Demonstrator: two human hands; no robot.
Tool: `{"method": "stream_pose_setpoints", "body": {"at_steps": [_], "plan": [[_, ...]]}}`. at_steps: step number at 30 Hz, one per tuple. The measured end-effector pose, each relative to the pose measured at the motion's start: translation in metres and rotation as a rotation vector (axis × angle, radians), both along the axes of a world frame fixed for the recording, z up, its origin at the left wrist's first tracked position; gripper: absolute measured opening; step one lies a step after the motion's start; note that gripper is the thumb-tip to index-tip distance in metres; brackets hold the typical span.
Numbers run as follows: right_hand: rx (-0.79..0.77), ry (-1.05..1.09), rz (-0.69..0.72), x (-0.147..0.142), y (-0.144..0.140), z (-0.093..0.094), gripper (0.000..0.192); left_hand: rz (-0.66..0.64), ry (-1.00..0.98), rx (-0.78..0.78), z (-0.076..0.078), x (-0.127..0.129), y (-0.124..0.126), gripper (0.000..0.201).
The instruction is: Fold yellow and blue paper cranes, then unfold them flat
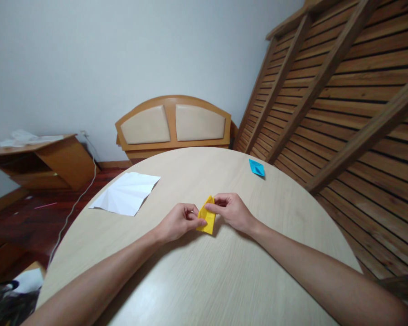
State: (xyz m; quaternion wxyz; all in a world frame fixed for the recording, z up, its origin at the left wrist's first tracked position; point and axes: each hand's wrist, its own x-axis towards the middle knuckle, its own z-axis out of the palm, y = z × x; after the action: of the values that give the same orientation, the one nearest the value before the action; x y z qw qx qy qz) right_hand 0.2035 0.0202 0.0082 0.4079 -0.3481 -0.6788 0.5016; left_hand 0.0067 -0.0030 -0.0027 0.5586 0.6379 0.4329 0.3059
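Observation:
A small piece of folded yellow paper (209, 218) is held between both hands over the middle of the round table (204, 280). My left hand (181, 221) pinches its lower left side, with the thumb on the front face. From the other side, my right hand (234, 212) grips the upper right part, thumb across the front and fingers curled behind. The fingertips behind the paper are partly hidden. Farther off to the right lies a folded blue paper piece (257, 168), touched by neither hand.
A creased white paper sheet (125, 194) lies on the table's left. Beyond the table stands a headboard (173, 122) against the wall. Wooden slats (353, 104) lean at the right. A low desk (64, 158) and a cable (75, 203) are at the left.

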Motion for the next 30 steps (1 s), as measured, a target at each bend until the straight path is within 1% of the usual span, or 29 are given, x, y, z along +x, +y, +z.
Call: {"method": "stream_pose_setpoints", "body": {"at_steps": [4,7,11,13,15,19,24,28,30], "plan": [[0.042,-0.027,-0.014,0.0003,0.0009,-0.0023,0.035,-0.024,0.010,-0.026,0.0014,-0.0007,-0.0004,0.040],[0.054,-0.038,-0.019,0.0004,0.0023,-0.0048,0.038,-0.024,0.012,-0.032,-0.0005,-0.0016,-0.0002,0.040],[-0.040,0.001,0.039,0.0000,0.0009,-0.0057,0.033,0.026,0.025,0.011,-0.0036,-0.0012,0.0003,0.039],[-0.088,0.001,0.084,0.0003,-0.0009,-0.0051,0.034,0.044,0.033,0.034,-0.0026,0.0002,-0.0005,0.038],[-0.102,-0.031,0.093,0.0013,-0.0024,-0.0040,0.035,0.043,0.033,0.028,-0.0002,0.0019,-0.0021,0.037],[-0.083,-0.081,0.060,0.0033,-0.0030,-0.0010,0.040,0.007,0.026,-0.017,0.0030,0.0030,-0.0040,0.037],[-0.044,-0.092,0.030,0.0027,-0.0021,-0.0017,0.050,-0.032,0.015,-0.034,-0.0002,0.0005,-0.0026,0.035],[-0.028,-0.085,0.054,0.0026,-0.0018,-0.0034,0.047,-0.011,0.049,-0.027,0.0008,-0.0004,-0.0034,0.034],[-0.018,-0.078,0.043,0.0028,-0.0010,-0.0032,0.044,-0.006,0.066,-0.020,0.0025,-0.0003,-0.0043,0.033]]}}
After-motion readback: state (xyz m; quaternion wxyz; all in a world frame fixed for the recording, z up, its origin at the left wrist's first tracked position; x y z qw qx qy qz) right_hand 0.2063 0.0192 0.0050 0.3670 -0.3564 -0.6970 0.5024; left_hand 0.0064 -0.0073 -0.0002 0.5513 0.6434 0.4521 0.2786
